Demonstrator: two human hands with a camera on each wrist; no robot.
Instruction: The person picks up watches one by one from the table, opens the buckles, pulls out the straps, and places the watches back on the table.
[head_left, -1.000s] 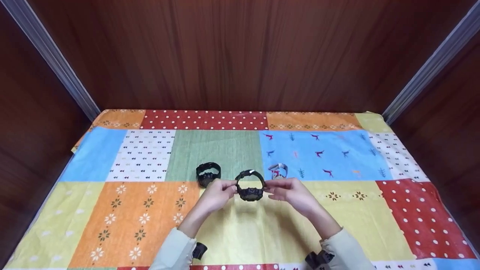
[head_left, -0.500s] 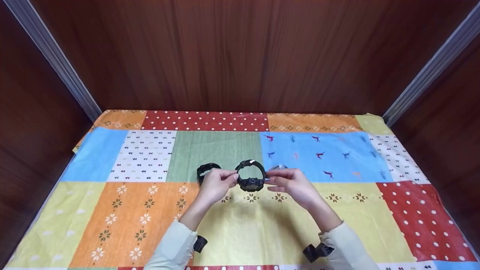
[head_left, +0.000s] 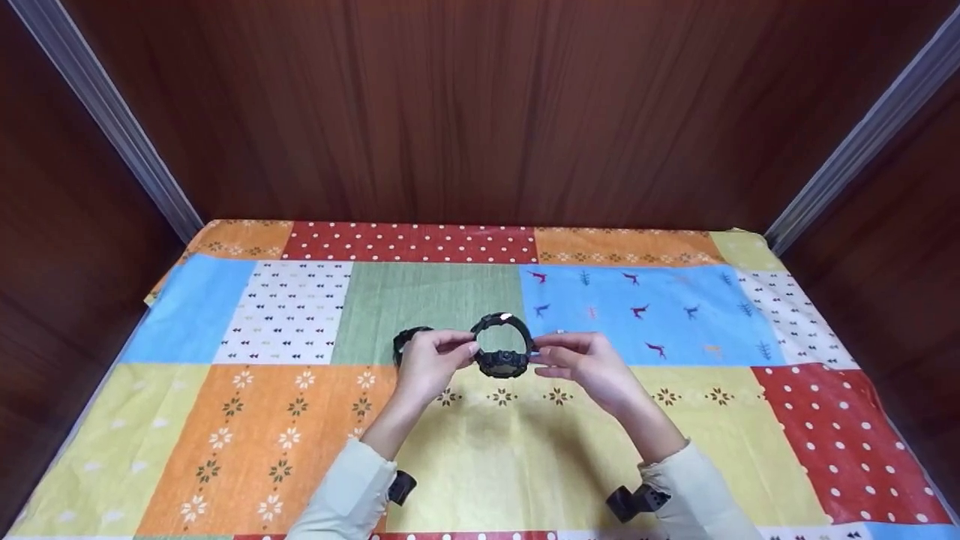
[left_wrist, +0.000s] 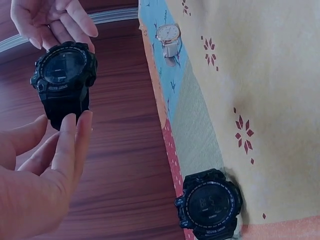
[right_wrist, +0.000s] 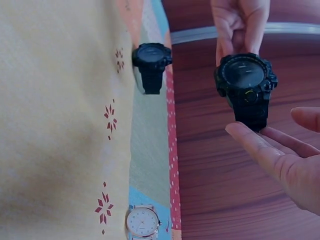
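Note:
A black digital sports watch, its strap closed in a loop, is held above the cloth between both hands. My left hand pinches one side of it; in the left wrist view, thumb and fingers meet the strap. My right hand touches the other side with nearly straight fingers, its thumb apart from the strap in the right wrist view. A second black digital watch rests on the cloth behind my left hand. Behind my right hand lies a white-dialled watch with a pale strap, mostly hidden in the head view.
The table carries a patchwork cloth of coloured, patterned squares. Brown wood-grain panels enclose the back and sides, with grey metal strips at the corners. Black wrist cameras sit at both pale sleeves.
Both hands have raised the black watch and moved it slightly away from the body. They now cover more of the second black watch and the white-dialled one in the head view.

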